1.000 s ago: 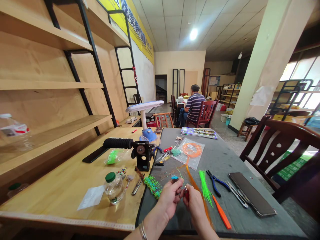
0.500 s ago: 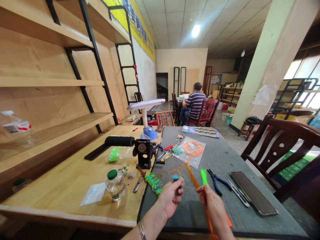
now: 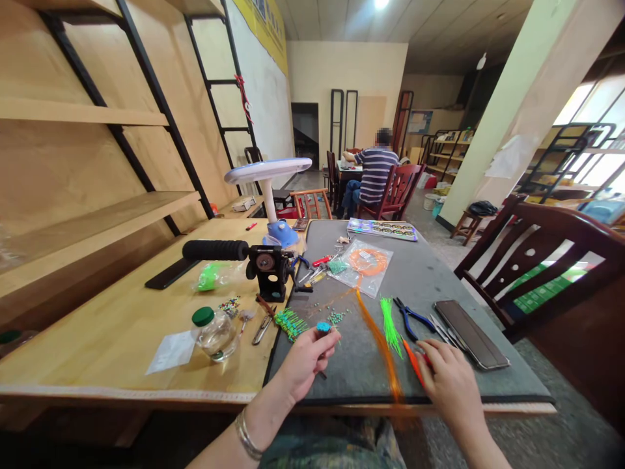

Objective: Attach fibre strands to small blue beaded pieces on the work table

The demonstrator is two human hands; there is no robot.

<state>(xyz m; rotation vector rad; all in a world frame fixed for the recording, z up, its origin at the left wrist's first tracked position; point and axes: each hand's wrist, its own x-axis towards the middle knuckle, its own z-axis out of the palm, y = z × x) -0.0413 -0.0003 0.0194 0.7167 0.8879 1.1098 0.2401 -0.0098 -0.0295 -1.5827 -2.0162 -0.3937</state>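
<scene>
The teal-tipped item (image 3: 322, 328) is held above the grey desk (image 3: 430, 280). Its long axis stands near vertical, with the teal tip pointing to 12 o'clock. Its lower part is hidden by the fingers.

The left forearm enters from 7 o'clock, wearing a metal bangle (image 3: 247, 434) at the wrist. The left hand (image 3: 306, 365) is raised, palm turned inward, with thumb and fingers together and clamped on the item.

The right forearm enters from 5 o'clock. The right hand (image 3: 452, 384) lies at 3 o'clock from the left hand, low over the desk, fingers slightly apart and curved. Its fingertips (image 3: 428, 355) are beside an orange plastic strip (image 3: 414, 362), and any grip on it cannot be determined.

At 2 o'clock from the left hand lie loose green fibres (image 3: 390, 327), and at 3 o'clock an orange fibre strand (image 3: 379, 345) runs obliquely.
</scene>
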